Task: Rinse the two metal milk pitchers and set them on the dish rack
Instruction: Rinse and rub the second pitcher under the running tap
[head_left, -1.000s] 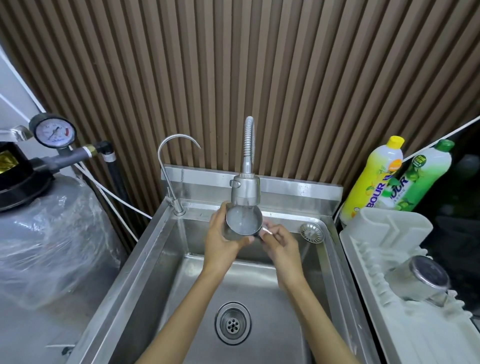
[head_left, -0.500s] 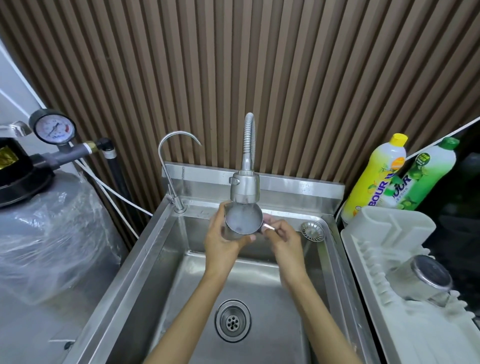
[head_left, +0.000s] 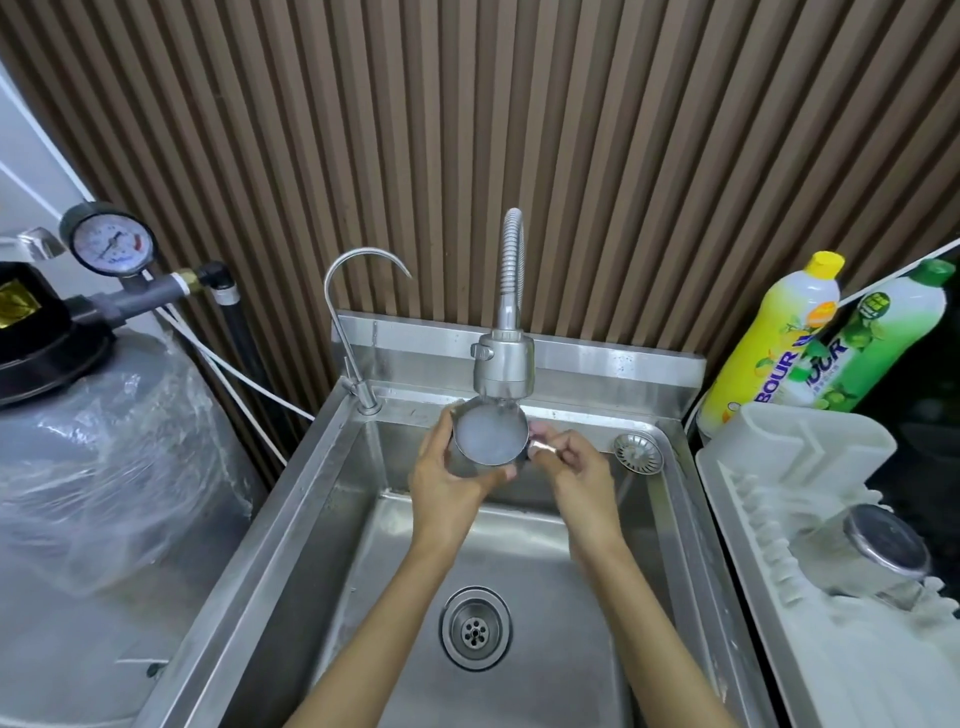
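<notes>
I hold a metal milk pitcher (head_left: 488, 436) upright right under the spray head of the flexible faucet (head_left: 503, 366), and cloudy water fills it. My left hand (head_left: 449, 480) wraps around its body from the left. My right hand (head_left: 574, 465) pinches its handle on the right side. Both hands are over the back of the steel sink (head_left: 332, 499). A second metal pitcher (head_left: 872, 551) lies on its side on the white dish rack (head_left: 810, 675) to the right of the sink.
A thin gooseneck tap (head_left: 353, 322) stands at the sink's back left corner. A loose strainer (head_left: 637, 452) rests on the back right rim. Two detergent bottles (head_left: 779, 338) stand behind the rack. A plastic-wrapped tank with a pressure gauge (head_left: 109, 244) sits left.
The pitcher stays under the faucet in both hands. The view has shifted slightly and the water level in the pitcher looks a little higher.
</notes>
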